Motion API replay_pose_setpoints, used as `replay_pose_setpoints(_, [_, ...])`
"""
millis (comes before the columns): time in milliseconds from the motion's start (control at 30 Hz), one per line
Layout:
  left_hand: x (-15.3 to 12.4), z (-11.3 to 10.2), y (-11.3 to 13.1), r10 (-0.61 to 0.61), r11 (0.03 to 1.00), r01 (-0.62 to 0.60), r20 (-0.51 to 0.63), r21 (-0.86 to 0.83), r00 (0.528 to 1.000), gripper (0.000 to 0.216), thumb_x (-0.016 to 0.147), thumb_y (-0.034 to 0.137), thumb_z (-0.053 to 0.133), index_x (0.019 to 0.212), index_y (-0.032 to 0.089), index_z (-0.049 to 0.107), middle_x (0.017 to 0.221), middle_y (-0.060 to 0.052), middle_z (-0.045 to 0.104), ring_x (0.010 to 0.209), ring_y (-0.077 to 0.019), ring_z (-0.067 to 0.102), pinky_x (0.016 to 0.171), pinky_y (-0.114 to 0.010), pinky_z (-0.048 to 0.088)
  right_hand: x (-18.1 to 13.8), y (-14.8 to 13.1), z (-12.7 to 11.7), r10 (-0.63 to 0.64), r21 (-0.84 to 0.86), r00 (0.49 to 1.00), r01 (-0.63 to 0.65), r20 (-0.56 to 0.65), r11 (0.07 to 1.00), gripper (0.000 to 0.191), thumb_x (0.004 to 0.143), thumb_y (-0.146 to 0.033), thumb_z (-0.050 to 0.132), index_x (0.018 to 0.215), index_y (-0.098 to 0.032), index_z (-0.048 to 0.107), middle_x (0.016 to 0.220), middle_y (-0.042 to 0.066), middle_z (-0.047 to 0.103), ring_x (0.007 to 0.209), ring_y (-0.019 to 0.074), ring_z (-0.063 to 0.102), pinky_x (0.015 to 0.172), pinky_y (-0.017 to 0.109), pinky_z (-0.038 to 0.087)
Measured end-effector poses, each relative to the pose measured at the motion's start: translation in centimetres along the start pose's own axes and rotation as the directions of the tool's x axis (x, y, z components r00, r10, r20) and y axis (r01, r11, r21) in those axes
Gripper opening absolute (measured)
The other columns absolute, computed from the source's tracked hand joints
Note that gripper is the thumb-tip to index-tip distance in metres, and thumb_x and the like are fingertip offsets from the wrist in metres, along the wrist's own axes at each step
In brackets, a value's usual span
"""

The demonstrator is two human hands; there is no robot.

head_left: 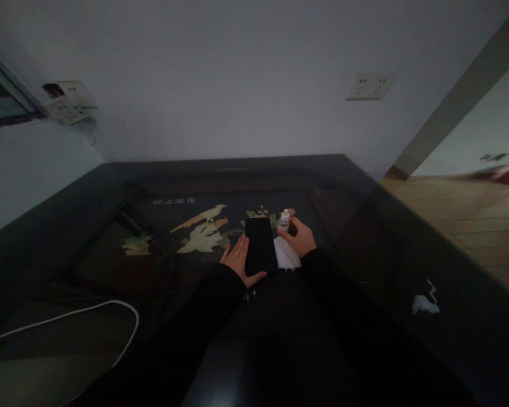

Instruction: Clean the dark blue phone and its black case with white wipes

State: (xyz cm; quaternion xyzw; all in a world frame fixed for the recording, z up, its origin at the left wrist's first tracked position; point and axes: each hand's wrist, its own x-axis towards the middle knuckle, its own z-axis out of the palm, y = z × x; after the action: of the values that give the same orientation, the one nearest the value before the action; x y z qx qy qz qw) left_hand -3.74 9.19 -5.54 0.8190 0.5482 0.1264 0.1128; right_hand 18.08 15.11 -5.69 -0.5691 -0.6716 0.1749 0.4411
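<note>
A black smartphone [260,245] lies flat on the dark table. My left hand [239,262] rests along its left side with fingers stretched out, the thumb across its lower edge. To the right of the phone, my right hand [300,238] has its thumb and fingers closed around a small clear bottle [284,221] with a white cap, which stands upright. A white tissue [287,254] lies beside the phone, just below the bottle and partly under my right hand. The lower part of the bottle is partly covered by my fingers.
The glossy black table [173,175] bears a printed bird and flowers [201,234]. A white cable [89,308] curves over the left side. Crumpled tissue [425,304] lies at right. Wall sockets [370,86] sit above the far edge.
</note>
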Motion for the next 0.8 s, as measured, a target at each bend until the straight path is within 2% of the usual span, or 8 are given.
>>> replay_pose_setpoints(133, [-0.3, 0.2, 0.2, 0.005, 0.999, -0.008, -0.071, -0.048, 0.997, 0.103, 0.063, 0.059, 0.055, 0.139, 0.002, 0.015, 0.142, -0.020, 0.029, 0.132, -0.0280, 0.026, 0.108, -0.049, 0.018, 0.0, -0.3, 0.1, 0.006, 0.047, 1.000, -0.005, -0.016, 0.999, 0.040, 0.066, -0.035, 0.066, 0.102, -0.017, 0.059, 0.096, 0.008, 0.066, 0.089, 0.0225, 0.060, 0.081, 0.038, 0.046])
replay_pose_setpoints(233, [0.3, 0.2, -0.7, 0.022, 0.975, -0.061, -0.181, -0.212, 0.983, 0.101, 0.067, 0.056, 0.053, 0.140, 0.004, 0.008, 0.139, -0.021, 0.035, 0.130, -0.0298, 0.031, 0.105, -0.048, 0.026, 0.5, 0.0, -1.0, 0.023, 0.104, 0.998, -0.016, -0.061, 0.994, 0.048, 0.066, -0.041, 0.066, 0.107, -0.019, 0.057, 0.096, 0.007, 0.066, 0.089, 0.0207, 0.061, 0.074, 0.033, 0.049])
replay_pose_setpoints(400, [2.9, -1.5, -6.1, -0.097, 0.749, -0.220, -0.433, -0.624, 0.896, 0.062, 0.080, 0.041, 0.043, 0.135, 0.017, 0.026, 0.117, -0.013, 0.057, 0.118, -0.0220, 0.047, 0.103, -0.045, 0.031, 2.0, 3.9, -5.7, 0.169, 0.186, 0.930, -0.113, -0.325, 0.976, 0.047, 0.080, -0.056, 0.042, 0.092, -0.015, 0.059, 0.081, 0.009, 0.066, 0.074, 0.0178, 0.063, 0.066, 0.031, 0.049])
replay_pose_setpoints(433, [3.4, -2.0, -7.4, -0.154, 0.717, -0.201, -0.432, -0.667, 0.888, 0.056, 0.082, 0.039, 0.042, 0.132, 0.018, 0.028, 0.113, -0.013, 0.058, 0.110, -0.0215, 0.053, 0.098, -0.045, 0.037, 2.2, 4.9, -6.6, 0.202, 0.202, 0.906, -0.134, -0.372, 0.970, 0.049, 0.080, -0.057, 0.039, 0.088, -0.014, 0.059, 0.074, 0.008, 0.064, 0.067, 0.0168, 0.062, 0.062, 0.030, 0.049])
replay_pose_setpoints(500, [4.0, -2.8, -9.7, -0.419, 0.442, -0.132, -0.334, -0.887, 0.844, 0.043, 0.078, 0.037, 0.051, 0.117, 0.022, 0.043, 0.100, -0.009, 0.061, 0.096, -0.0213, 0.060, 0.088, -0.045, 0.046, 2.5, 6.6, -8.0, 0.250, 0.238, 0.866, -0.158, -0.433, 0.958, 0.052, 0.080, -0.060, 0.033, 0.081, -0.014, 0.058, 0.066, 0.006, 0.062, 0.057, 0.0144, 0.059, 0.055, 0.029, 0.049])
replay_pose_setpoints(567, [4.3, -3.2, -11.0, -0.542, 0.224, -0.131, -0.235, -0.966, 0.807, 0.034, 0.073, 0.036, 0.058, 0.104, 0.024, 0.050, 0.091, -0.005, 0.061, 0.088, -0.0191, 0.061, 0.081, -0.043, 0.050, 2.5, 7.5, -8.7, 0.274, 0.262, 0.848, -0.167, -0.454, 0.951, 0.052, 0.080, -0.060, 0.032, 0.077, -0.015, 0.057, 0.061, 0.004, 0.060, 0.051, 0.0124, 0.056, 0.051, 0.027, 0.048])
replay_pose_setpoints(633, [4.4, -3.3, -11.3, -0.561, 0.170, -0.135, -0.209, -0.976, 0.801, 0.033, 0.071, 0.035, 0.061, 0.100, 0.023, 0.052, 0.087, -0.003, 0.059, 0.081, -0.0159, 0.061, 0.076, -0.038, 0.052, 2.4, 7.7, -8.6, 0.275, 0.268, 0.854, -0.167, -0.442, 0.949, 0.049, 0.079, -0.059, 0.037, 0.075, -0.015, 0.058, 0.060, 0.003, 0.059, 0.050, 0.0114, 0.055, 0.050, 0.026, 0.048])
replay_pose_setpoints(800, [4.3, -3.1, -10.3, -0.508, 0.222, -0.110, -0.211, -0.969, 0.835, 0.036, 0.066, 0.033, 0.065, 0.097, 0.017, 0.055, 0.075, 0.000, 0.058, 0.064, -0.0099, 0.059, 0.064, -0.026, 0.051, 2.2, 7.2, -8.0, 0.261, 0.241, 0.887, -0.177, -0.382, 0.954, 0.042, 0.076, -0.054, 0.046, 0.072, -0.014, 0.061, 0.059, 0.003, 0.059, 0.051, 0.0114, 0.055, 0.048, 0.024, 0.046])
